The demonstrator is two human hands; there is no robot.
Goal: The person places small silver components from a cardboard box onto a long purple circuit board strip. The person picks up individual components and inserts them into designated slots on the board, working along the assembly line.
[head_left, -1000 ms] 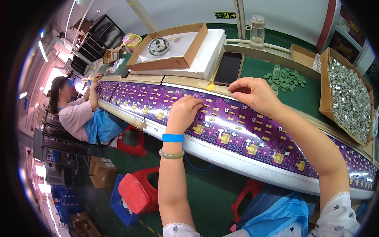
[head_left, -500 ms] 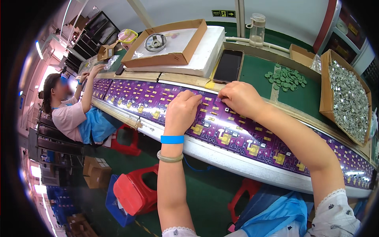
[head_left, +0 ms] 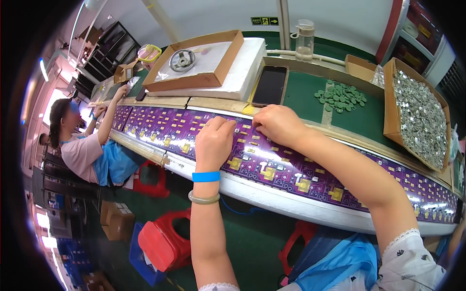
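Observation:
A long row of purple circuit boards (head_left: 286,167) lies along a metal-edged line in front of me, with small yellowish parts and white pieces on it. Over the boards, my left hand (head_left: 214,140) has its thumb and fingers pinched together at the far edge. My right hand (head_left: 276,125) bends down just to its right, fingertips closed against the same stretch of board. Whatever either pinch holds is too small or hidden to make out. A pile of small green discs (head_left: 341,98) rests on the green bench beyond my right hand.
Behind the boards are a phone (head_left: 270,86), a cardboard tray (head_left: 221,77) holding a metal ring, and a clear bottle (head_left: 305,41). A carton of small metal parts (head_left: 420,121) stands at right. A co-worker (head_left: 85,145) sits at left; red stools (head_left: 162,240) are below.
The whole view has shifted a little, and the bench items sit further left. Both my hands stay pinched over the boards. The co-worker's hand is now at a small clear bag.

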